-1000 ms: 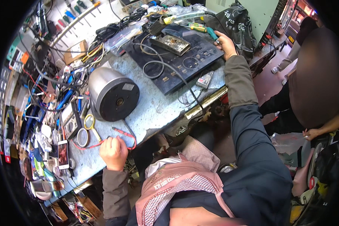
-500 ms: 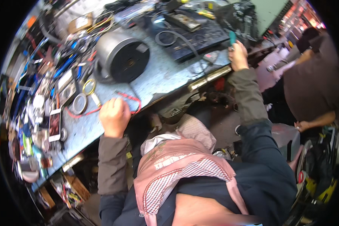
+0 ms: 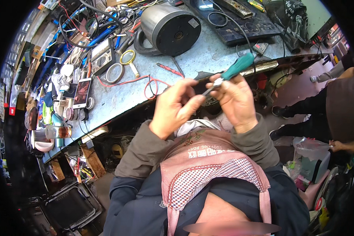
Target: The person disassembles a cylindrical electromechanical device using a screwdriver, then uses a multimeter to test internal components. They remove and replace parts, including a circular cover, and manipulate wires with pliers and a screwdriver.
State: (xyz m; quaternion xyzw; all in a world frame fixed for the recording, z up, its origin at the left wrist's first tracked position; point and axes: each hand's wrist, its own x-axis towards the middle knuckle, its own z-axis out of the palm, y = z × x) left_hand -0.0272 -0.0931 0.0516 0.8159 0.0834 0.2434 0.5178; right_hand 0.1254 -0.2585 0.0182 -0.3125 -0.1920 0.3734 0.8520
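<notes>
The workbench (image 3: 214, 61), with a worn light-blue top, stretches ahead of both hands, its near edge running just beyond them; the flat black panel (image 3: 240, 34) lies on it, ahead of the right hand and a little to its right; the steel kettle (image 3: 157, 19) rests on its side ahead of the left hand, its round black base turned toward the person and its handle to the left; the left hand (image 3: 173, 108) is raised with the fingers bent, its thumb and forefinger standing apart; the right hand (image 3: 238, 100), just beside it, has its fingers closed on the screwdriver; the meter (image 3: 103, 57) lies on the bench, ahead and to the left of the left hand; the screwdriver (image 3: 238, 66) is tilted, its green handle rising from the right fingers and its shaft pointing down toward the left thumb; whether the thumb touches the tip, I cannot tell; the white phone (image 3: 82, 93) lies well to the left of the left hand; the yellow-rimmed magnifying glass (image 3: 127, 57) lies nearer to this hand; the red probe (image 3: 170, 70) lies just ahead of it.
</notes>
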